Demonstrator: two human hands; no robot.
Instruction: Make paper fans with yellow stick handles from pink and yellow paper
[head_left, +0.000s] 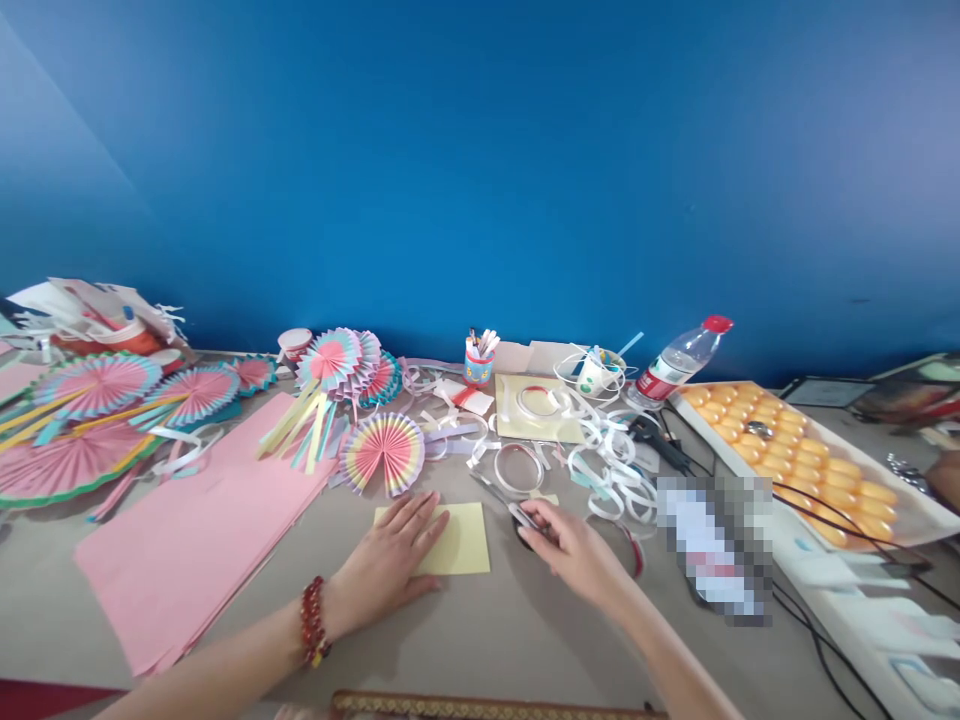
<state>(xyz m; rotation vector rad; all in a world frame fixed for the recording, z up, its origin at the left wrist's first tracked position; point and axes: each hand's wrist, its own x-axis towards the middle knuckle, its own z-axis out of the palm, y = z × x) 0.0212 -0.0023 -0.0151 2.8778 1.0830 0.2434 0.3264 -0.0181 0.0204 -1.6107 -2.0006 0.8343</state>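
Yellow paper (pixel 463 540), partly beneath flat left hand (pixel 388 565), right hand (pixel 574 553) nearby, grasping scissors (pixel 496 493).

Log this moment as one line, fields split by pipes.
left hand: flat on yellow paper | right hand: holding scissors, tips pointing away | pink sheets: left of yellow paper

No text could be read. The red label (pixel 661 378) on the plastic bottle (pixel 688 352) bore some white marks, but they were too small and blurred to tell.
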